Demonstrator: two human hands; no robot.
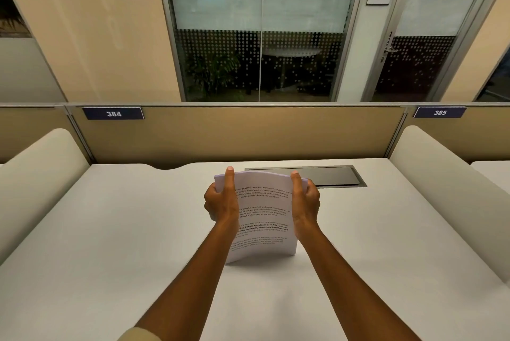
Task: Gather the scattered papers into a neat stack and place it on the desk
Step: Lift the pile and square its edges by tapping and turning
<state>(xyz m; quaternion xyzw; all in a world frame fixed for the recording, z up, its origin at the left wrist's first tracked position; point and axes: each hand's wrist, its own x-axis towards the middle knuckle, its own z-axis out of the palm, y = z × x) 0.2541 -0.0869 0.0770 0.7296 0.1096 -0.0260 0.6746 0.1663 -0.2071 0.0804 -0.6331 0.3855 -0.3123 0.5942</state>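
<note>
From the head camera, the left hand (220,202) and right hand (305,201) clasp a stack of papers (263,216) by its side edges, thumbs lying flat on the printed front, fingers wrapped behind. The stack stands upright, its lower edge resting on the desk (110,244), sheets bowed slightly toward the viewer. The top sheet is white with several short blocks of black text, some lines bold. The desk is pale and plain, with a dark rectangular cable hatch (331,176) just behind the papers. Rounded cream dividers flank it; a tan partition behind bears plates reading 384 (113,113) and 385 (440,112). Beyond stands a glass wall with dotted frosting.
</note>
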